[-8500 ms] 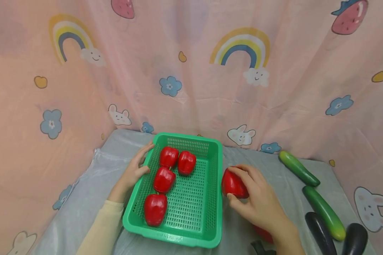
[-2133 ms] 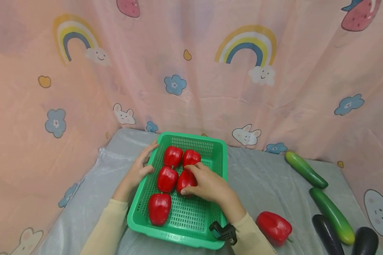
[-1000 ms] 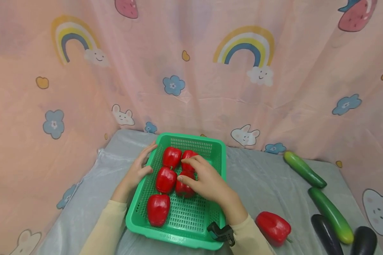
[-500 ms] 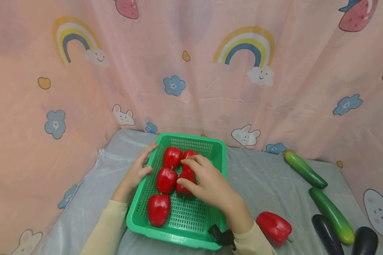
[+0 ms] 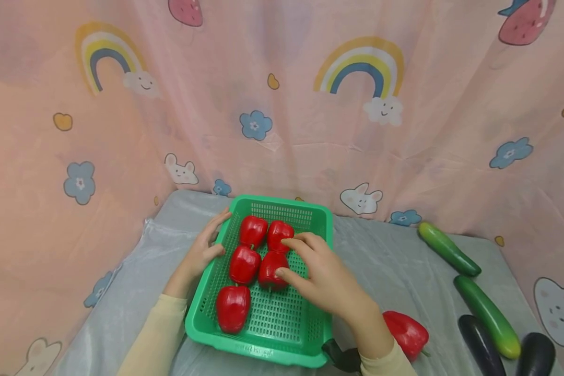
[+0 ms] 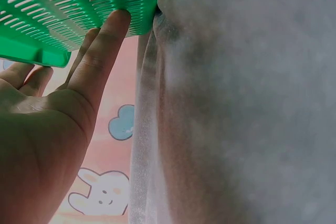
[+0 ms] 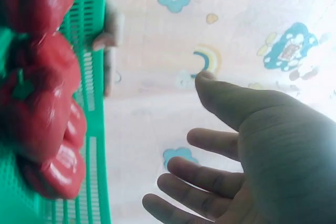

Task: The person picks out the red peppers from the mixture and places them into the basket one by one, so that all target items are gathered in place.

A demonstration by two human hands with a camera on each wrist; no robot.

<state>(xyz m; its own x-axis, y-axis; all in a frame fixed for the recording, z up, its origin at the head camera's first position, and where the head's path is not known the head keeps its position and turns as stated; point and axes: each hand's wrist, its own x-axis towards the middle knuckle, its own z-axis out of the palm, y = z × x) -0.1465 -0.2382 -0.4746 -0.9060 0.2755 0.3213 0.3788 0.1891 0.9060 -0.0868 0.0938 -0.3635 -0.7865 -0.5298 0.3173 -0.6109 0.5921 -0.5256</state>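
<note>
A green perforated plastic basket [image 5: 258, 356] stands on the grey cloth, with several red bell peppers [image 5: 244, 265] in two rows inside. My left hand [image 5: 201, 256] rests against its left side; in the left wrist view the straight fingers [image 6: 94, 61] touch the slotted wall. Over the basket's right half hovers my right hand [image 5: 326, 277], its thumb and fingers apart. Just left of the thumb lies the nearer bell pepper [image 5: 272, 272] of the right row. The right wrist view shows nothing in the spread right hand [image 7: 231, 161], with peppers [image 7: 39, 114] in the basket beside it.
One red bell pepper [image 5: 406, 334] lies on the cloth right of the basket, partly behind my right forearm. Farther right are two green cucumbers [image 5: 448, 249] and two dark eggplants [image 5: 481, 344]. A pink patterned curtain [image 5: 291, 156] hangs behind.
My right hand has brought a bell pepper from the cloth into the basket's right row and let go of it. It has since drawn back rightward. The left hand stays at the basket.
</note>
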